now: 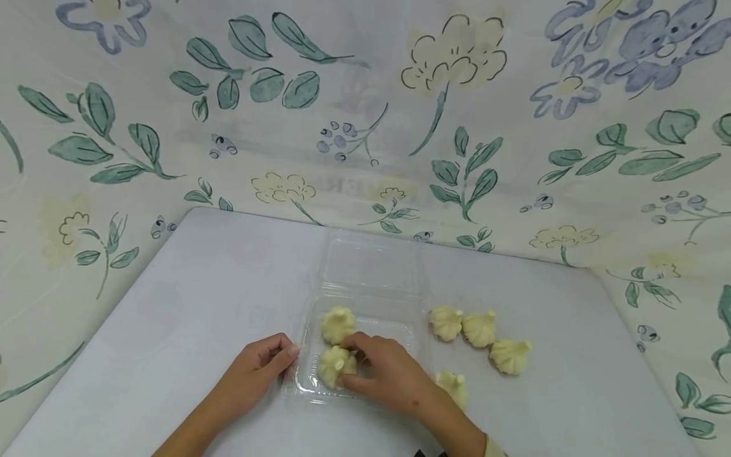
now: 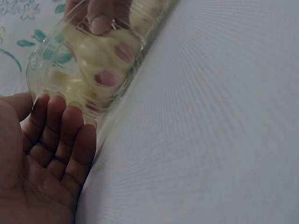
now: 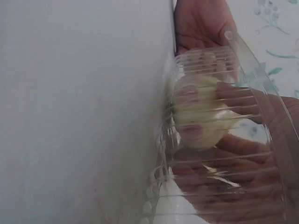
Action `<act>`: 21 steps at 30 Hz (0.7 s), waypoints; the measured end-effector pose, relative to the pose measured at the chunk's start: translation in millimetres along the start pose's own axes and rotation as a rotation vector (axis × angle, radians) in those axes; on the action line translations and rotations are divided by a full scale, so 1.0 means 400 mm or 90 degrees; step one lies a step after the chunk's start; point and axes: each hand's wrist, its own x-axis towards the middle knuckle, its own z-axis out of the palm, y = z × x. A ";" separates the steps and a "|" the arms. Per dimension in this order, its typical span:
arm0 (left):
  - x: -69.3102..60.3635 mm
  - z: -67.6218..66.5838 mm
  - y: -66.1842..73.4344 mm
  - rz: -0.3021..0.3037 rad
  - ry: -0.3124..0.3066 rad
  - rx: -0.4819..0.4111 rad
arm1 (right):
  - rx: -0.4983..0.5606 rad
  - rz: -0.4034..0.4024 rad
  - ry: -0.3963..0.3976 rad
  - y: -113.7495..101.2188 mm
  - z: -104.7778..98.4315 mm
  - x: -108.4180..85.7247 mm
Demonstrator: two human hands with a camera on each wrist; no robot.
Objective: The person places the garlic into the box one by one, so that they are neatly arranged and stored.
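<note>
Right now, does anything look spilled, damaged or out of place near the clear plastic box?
Nothing stands out: the box lies open with two pale, ridged garlic bulbs inside; four others rest on the white table.

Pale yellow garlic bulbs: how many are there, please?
6: two garlic bulbs in the clear plastic container, three bulbs right of it, one bulb partly behind the right forearm; more may hide.

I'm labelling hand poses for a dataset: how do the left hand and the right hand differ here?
Hold: the left hand pinches the edge of the clear box, while the right hand grips the nearer garlic bulb inside it.
Place: the left hand is at the box's left side; the right hand reaches in from the right.
Both are bare.
</note>
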 end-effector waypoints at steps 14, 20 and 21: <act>-0.001 0.000 -0.002 0.001 -0.006 0.002 | 0.004 0.018 0.019 -0.003 0.015 0.001; 0.000 0.000 -0.002 0.002 0.001 0.008 | -0.013 -0.005 0.023 0.004 0.020 0.002; 0.000 0.000 -0.002 0.002 0.001 0.009 | -0.015 -0.011 0.024 0.005 0.021 0.002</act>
